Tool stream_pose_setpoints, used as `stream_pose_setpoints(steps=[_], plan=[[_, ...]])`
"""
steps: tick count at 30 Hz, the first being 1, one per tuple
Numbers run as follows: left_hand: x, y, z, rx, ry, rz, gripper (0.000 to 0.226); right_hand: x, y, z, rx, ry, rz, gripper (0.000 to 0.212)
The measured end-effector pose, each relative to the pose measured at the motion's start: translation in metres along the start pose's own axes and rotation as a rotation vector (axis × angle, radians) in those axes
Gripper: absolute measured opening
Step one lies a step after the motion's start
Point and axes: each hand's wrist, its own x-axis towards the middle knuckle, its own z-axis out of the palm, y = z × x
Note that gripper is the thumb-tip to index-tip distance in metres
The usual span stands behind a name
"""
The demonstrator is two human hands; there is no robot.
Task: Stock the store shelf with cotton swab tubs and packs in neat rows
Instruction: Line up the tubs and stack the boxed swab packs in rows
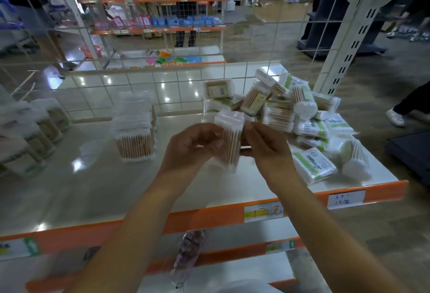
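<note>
Motion blur is smearing the pack of cotton swabs (229, 139) being held above the shelf (97, 188), so any print on its wrapper is unreadable; only the white cotton ends at the top and the tan sticks below are showing. The fingertips of both hands are partly hiding behind the pack, and the exact contact points are hard to make out. At the far left, a row of cotton swab tubs (30, 134) is blurring into pale shapes and is being cut off by the picture's edge. The handwriting on the price labels (264, 213) along the orange shelf edge (209, 219) is too soft to read. A clear packet with purple contents (188, 253) is hanging below the shelf, its details indistinct.

The left hand (189, 146) is curling its fingers and thumb around the left side of the pack, pinching it. The right hand (265, 148) is pinching the pack's right edge between thumb and fingers. The pack is standing roughly upright between the two hands, above the middle of the shelf and apart from its surface.

Just left of the hands, a neat block of upright swab packs (135, 127) is standing on the shelf. To the right, a loose heap of packs (290, 116) is lying jumbled near the shelf's right end, some with green-and-white labels. A wire grid panel (162, 25) is standing behind the shelf.
</note>
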Motion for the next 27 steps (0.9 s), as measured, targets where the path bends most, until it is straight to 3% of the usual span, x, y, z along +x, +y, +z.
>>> stream_pose_setpoints(steps=[3, 6, 10, 13, 17, 22, 27], plan=[[-0.003, 0.001, -0.016, 0.187, -0.043, 0.043, 0.041, 0.004, 0.003, 0.012, -0.033, -0.048, 0.034, 0.042], [-0.011, 0.002, -0.028, 0.299, -0.110, 0.063, 0.031, 0.007, 0.004, 0.027, -0.218, -0.033, -0.025, 0.030], [-0.014, -0.002, -0.055, 0.484, -0.102, 0.101, 0.021, 0.008, 0.006, 0.044, -0.203, -0.072, -0.031, 0.021], [-0.017, -0.010, -0.085, 0.768, -0.065, 0.155, 0.017, 0.011, 0.010, 0.061, -0.182, -0.097, -0.028, 0.025], [-0.021, -0.021, -0.133, 1.019, -0.038, 0.104, 0.026, 0.014, 0.021, 0.091, -0.230, -0.117, -0.032, 0.028], [-0.023, -0.025, -0.177, 1.024, 0.035, -0.005, 0.028, 0.021, 0.034, 0.137, -0.315, -0.169, -0.075, 0.028], [-0.017, -0.036, -0.200, 0.848, 0.097, -0.103, 0.044, 0.036, 0.045, 0.178, -0.457, -0.144, -0.155, 0.032]])
